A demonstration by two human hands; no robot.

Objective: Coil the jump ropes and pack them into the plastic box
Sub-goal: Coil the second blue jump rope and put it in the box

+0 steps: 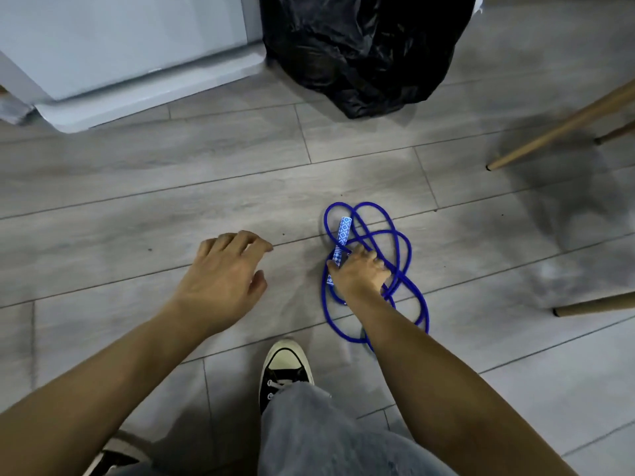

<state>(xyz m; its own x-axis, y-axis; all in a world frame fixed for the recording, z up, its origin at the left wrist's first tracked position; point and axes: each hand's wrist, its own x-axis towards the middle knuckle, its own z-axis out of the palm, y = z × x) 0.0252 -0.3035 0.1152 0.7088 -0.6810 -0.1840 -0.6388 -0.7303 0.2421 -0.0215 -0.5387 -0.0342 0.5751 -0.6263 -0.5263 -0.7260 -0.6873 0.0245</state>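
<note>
A blue jump rope (403,242) lies in loose overlapping loops on the grey plank floor, right of centre. Its handle (344,230) has a blue-and-white diamond pattern and points away from me. My right hand (360,271) is closed around the rope and the near part of the handles, pressing the bundle at floor level. My left hand (225,276) hovers over bare floor to the left of the rope, fingers spread and curled, holding nothing. No plastic box is in view.
A black plastic bag (364,49) sits at the top centre. A pale grey cabinet base (137,94) fills the top left. Wooden furniture legs (563,127) stand at the right. My black-and-white shoe (285,369) and jeans are at the bottom.
</note>
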